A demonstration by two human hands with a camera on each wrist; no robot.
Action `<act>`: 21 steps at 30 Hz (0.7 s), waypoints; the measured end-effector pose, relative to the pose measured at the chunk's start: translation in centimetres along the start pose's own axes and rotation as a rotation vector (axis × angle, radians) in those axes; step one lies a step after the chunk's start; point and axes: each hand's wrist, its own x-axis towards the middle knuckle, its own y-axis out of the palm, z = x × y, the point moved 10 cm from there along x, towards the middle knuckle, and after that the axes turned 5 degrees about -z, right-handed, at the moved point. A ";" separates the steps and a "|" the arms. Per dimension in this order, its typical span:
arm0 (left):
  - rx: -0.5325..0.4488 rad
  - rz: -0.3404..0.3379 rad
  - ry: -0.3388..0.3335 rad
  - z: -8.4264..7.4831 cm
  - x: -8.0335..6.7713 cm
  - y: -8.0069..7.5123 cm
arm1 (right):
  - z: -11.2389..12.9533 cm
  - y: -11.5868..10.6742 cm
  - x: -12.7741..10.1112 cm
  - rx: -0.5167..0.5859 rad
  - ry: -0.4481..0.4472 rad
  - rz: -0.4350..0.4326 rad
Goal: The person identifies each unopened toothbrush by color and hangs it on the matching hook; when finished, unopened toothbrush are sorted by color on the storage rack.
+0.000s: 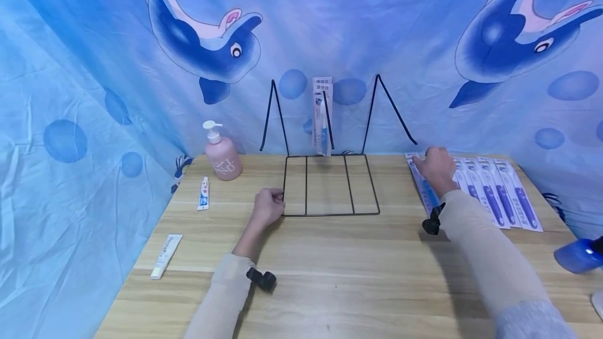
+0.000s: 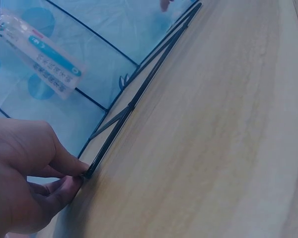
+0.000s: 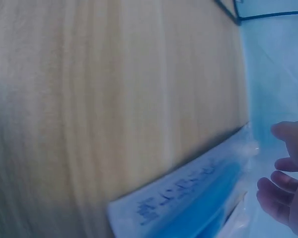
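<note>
My left hand (image 1: pixel 269 205) pinches the front left corner of a black wire display rack (image 1: pixel 330 215) between thumb and fingers; the left wrist view shows the pinch up close. The rack's base lies on the table, its hooks rising at the back. From the middle hook hang packaged toothbrushes (image 1: pixel 318 130). Over at the right, my right hand (image 1: pixel 438 166) hovers above a toothbrush pack with a blue handle (image 3: pixel 188 213). In the right wrist view the thumb and bent fingers (image 3: pixel 275 191) stand apart with nothing between them.
Several purple-handled toothbrush packs (image 1: pixel 490 192) lie in a row at the right. A pink pump bottle (image 1: pixel 224 158), a small toothpaste tube (image 1: pixel 203 194) and a white tube (image 1: pixel 166 256) are on the left. A blue bottle (image 1: pixel 577 256) lies at the right edge. Behind hangs a dolphin-print curtain (image 1: pixel 301 14).
</note>
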 end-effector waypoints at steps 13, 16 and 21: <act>-0.005 -0.002 0.016 -0.2 0.0 0.2 | -0.3 1.4 -0.6 -0.009 -0.003 0.010; -0.005 0.002 0.017 -0.3 -0.1 0.2 | -0.1 1.1 -0.7 0.004 -0.001 -0.007; 0.005 -0.001 0.004 -0.1 -0.1 0.0 | 0.9 0.0 -0.6 0.082 -0.010 -0.042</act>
